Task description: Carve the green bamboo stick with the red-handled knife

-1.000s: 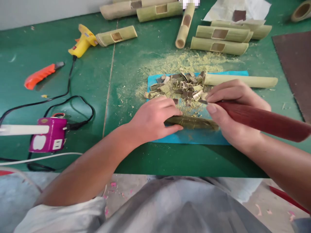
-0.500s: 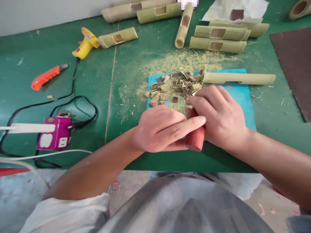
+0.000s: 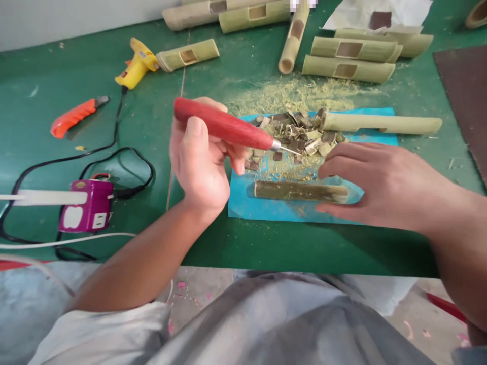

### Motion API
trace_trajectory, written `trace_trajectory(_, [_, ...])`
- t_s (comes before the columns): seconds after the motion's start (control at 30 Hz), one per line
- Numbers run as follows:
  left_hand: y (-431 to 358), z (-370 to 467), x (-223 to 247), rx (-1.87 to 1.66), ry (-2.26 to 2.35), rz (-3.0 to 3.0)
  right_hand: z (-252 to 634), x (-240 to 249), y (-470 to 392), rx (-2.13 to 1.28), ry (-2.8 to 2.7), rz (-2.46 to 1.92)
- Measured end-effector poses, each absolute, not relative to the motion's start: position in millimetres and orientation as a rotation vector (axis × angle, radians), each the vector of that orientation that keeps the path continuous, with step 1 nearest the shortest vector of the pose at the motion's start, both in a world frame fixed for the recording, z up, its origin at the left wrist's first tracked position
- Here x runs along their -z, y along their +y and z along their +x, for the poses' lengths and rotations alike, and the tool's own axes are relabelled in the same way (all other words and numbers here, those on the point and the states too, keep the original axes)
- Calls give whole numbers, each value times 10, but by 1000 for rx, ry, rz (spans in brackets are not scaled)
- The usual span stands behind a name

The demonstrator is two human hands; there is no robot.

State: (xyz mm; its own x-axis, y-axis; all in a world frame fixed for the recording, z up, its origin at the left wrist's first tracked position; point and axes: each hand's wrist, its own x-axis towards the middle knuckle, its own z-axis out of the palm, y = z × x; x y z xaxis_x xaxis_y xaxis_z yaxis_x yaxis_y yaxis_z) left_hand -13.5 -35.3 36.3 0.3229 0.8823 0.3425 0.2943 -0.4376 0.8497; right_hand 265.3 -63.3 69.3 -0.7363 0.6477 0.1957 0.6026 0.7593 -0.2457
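My left hand (image 3: 200, 162) is closed around the red handle (image 3: 224, 124) of an awl, lifted over the left edge of the blue mat. Its thin metal tip points right, towards a heap of bamboo chips (image 3: 292, 129). A short, dark strip of bamboo (image 3: 297, 191) lies flat on the blue mat (image 3: 243, 209), below the heap. Above the strip's right end is my right hand (image 3: 380, 182), open, with thumb and fingers apart on either side of it; whether they touch it I cannot tell. A pale cut bamboo tube (image 3: 384, 122) rests across the mat's upper right.
Several windowed bamboo tubes (image 3: 348, 69) lie at the back of the green table (image 3: 213, 248). On the left are a yellow glue gun (image 3: 135, 71), an orange utility knife (image 3: 76, 117) and a purple power adapter (image 3: 87, 205) with cables. A brown sheet (image 3: 464, 91) lies at right.
My hands have separated. The left has moved left and up with the red-handled awl, whose tip now shows. My right hand has shifted right and opened, and the dark bamboo strip has come into view.
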Motion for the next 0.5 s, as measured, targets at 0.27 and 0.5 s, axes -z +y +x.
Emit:
trace_trajectory(0.27, [-412, -22, -329, -1381, 1149, 1578, 2606, -529, -555, -339, -2794, -976])
trace_trajectory(0.5, [-439, 59, -364, -1381, 899, 1429, 2651, -500, -481, -452, -2677, -939])
